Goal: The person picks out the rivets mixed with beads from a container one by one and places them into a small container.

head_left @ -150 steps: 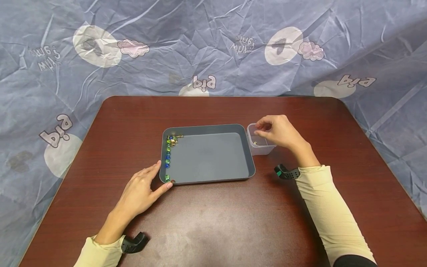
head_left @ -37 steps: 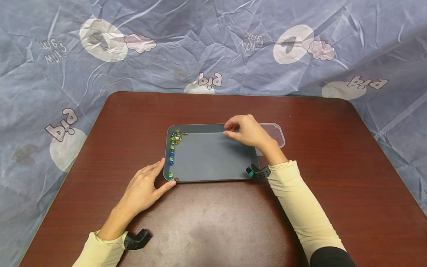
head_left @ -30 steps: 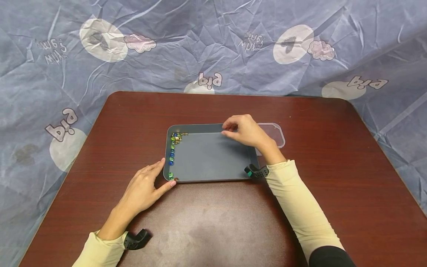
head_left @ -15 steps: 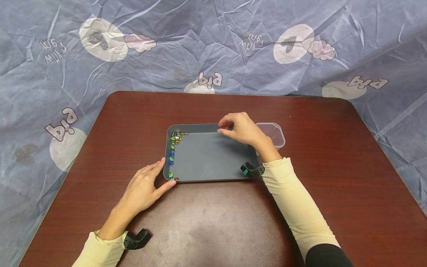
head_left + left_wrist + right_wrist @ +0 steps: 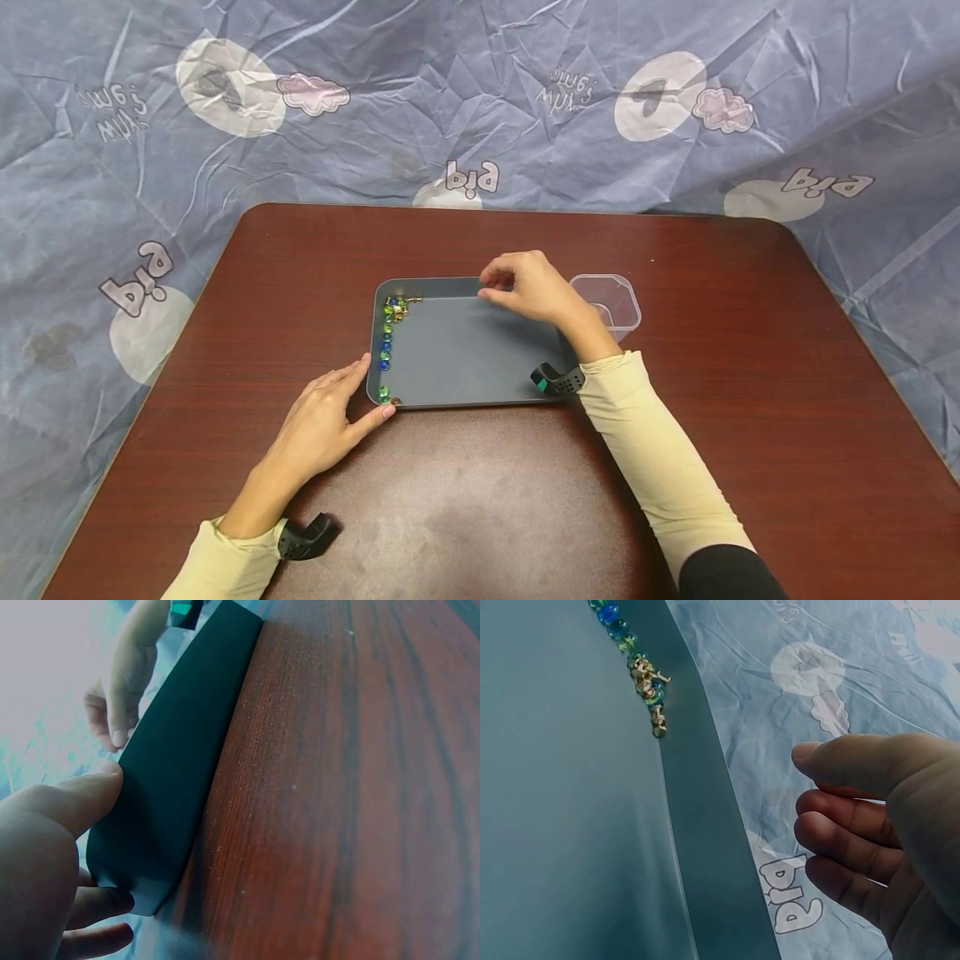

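A grey rectangular tray [image 5: 468, 358] lies on the table. Glass marbles [image 5: 386, 347] in blue and green line its left wall, with small gold-coloured metal pieces [image 5: 401, 312] clustered at the far left corner. My left hand [image 5: 318, 425] touches the near left corner, thumb at the front rim and fingers along the left side, as the left wrist view also shows. My right hand [image 5: 531, 287] hovers above the tray's far side, fingers loosely bent. In the right wrist view, nothing shows between the right thumb and fingertips [image 5: 807, 802].
A clear plastic container [image 5: 628, 310] stands right of the tray, partly hidden behind the right wrist. Dark bands [image 5: 555, 379] circle both wrists. A blue-grey printed cloth [image 5: 517, 108] hangs behind the far edge of the brown table [image 5: 750, 375].
Five seconds ago my right hand was over the plastic container; it has since travelled left above the tray and still drifts slowly left. My left hand keeps its place at the corner.
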Tool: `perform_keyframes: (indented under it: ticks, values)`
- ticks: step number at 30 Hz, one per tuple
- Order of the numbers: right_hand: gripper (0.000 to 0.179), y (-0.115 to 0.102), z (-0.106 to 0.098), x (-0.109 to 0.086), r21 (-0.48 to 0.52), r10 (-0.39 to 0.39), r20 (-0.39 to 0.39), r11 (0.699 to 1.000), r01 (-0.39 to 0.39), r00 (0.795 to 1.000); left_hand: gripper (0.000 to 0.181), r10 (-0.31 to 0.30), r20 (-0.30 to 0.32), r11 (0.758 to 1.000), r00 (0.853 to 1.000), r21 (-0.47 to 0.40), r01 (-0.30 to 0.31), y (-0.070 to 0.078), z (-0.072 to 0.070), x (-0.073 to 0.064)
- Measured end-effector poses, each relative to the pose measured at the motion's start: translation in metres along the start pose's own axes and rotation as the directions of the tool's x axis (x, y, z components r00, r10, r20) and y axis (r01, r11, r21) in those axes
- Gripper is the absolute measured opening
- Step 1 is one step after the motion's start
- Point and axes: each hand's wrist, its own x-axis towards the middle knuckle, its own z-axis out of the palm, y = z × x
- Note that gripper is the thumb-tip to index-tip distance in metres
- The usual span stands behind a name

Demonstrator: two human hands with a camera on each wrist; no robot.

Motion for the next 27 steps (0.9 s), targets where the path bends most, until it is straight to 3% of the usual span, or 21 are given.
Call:
perform_keyframes:
  ticks: [27]
  values:
    - [0.012,-0.0079,0.009,0.0091,0.006,-0.03,0.014,1.0,0.03,0.999,0.078,0.002,-0.004,1.0,1.0,-0.005,-0.002,-0.0011,0.0002,0.0]
